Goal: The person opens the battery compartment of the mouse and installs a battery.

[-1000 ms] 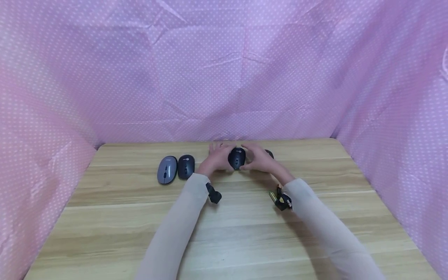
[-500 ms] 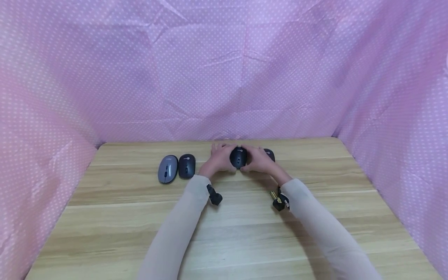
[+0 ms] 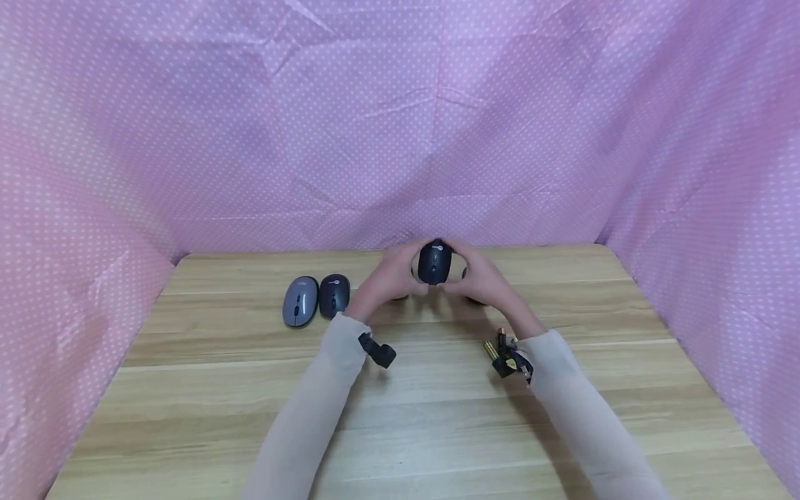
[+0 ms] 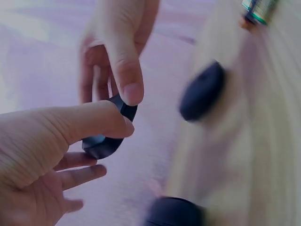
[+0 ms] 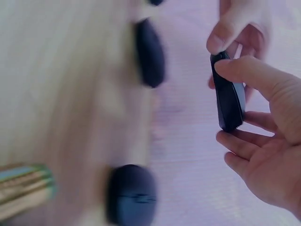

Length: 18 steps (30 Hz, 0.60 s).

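A black computer mouse [image 3: 434, 262] is held up between both hands near the table's back edge. My left hand [image 3: 392, 274] pinches it from the left with thumb and fingers. From the right, my right hand [image 3: 484, 278] grips its other side. In the left wrist view the held mouse [image 4: 106, 145] appears edge-on, with both thumbs on one face. Its thin side also shows in the right wrist view, where my right hand's [image 5: 277, 127] lower fingers are spread. Dark mice partly hidden by the hands lie on the table behind them.
A grey mouse [image 3: 300, 301] and a black mouse [image 3: 334, 296] lie side by side at the left of the wooden table [image 3: 400, 430]. Gold batteries [image 3: 492, 350] lie near the right wrist. Pink dotted cloth [image 3: 400, 139] hangs behind and at both sides.
The right hand has closed in on the mouse beside the left. Both hands have raised the mouse, moving it up and slightly right in the head view, and tilted it.
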### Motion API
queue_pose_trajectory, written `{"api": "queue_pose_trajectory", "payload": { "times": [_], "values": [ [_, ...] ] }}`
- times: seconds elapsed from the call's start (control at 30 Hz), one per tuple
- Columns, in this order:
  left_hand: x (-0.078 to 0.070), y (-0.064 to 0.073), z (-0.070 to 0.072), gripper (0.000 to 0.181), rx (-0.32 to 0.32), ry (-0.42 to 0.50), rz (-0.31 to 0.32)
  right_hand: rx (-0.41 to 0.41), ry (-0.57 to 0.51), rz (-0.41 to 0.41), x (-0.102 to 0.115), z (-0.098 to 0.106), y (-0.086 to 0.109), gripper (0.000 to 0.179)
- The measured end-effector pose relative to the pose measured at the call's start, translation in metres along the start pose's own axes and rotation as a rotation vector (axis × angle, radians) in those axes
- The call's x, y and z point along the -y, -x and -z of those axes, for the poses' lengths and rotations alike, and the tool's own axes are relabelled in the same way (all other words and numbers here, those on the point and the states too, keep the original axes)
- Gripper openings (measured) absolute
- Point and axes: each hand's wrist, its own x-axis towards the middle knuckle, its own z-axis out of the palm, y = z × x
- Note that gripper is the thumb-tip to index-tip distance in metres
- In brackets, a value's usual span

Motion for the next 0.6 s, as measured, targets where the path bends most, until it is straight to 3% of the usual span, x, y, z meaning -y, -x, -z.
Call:
{"api": "queue_pose_trajectory", "payload": {
  "times": [0.17,0.4,0.6],
  "values": [
    [-0.022,0.021,0.027,0.084,-0.057,0.135,-0.062,-0.046,-0.06,0.087,0.027,0.017,0.01,0.088],
    [-0.051,0.049,0.053,0.061,-0.175,0.198,-0.079,-0.064,-0.314,0.09,0.06,0.025,0.023,0.069],
    [-0.062,0.062,0.059,0.042,-0.3,0.273,-0.002,-0.156,-0.398,0.063,0.082,0.015,0.023,0.041]
  ]
}}
